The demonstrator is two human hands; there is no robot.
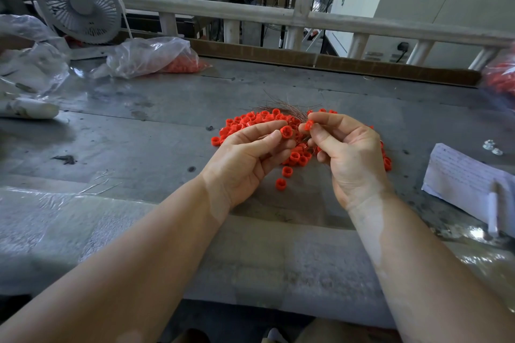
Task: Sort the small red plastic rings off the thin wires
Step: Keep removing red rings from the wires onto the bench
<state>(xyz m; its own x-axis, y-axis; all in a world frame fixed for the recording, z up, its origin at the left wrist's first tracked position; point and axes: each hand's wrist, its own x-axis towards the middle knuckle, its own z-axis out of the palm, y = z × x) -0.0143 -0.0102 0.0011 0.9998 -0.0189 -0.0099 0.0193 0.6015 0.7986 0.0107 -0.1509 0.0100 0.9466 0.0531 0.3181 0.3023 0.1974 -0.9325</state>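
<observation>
Grey table (139,120); red rings (250,120) beneath both hands (245,159).

Rings (250,121) heaped mid-table (145,125), wires (287,107) behind them, fan (79,3) far left, paper (462,178) right

Far up and left of where I'm gripping, I see a white fan (79,3) standing at the back of the grey table (139,125), with a clear plastic bag (150,56) lying just right of it. Off to the right of my grip lies a sheet of paper (462,175), a white pen (492,211) resting on its near edge. Beyond the table runs a white railing (250,12).
</observation>
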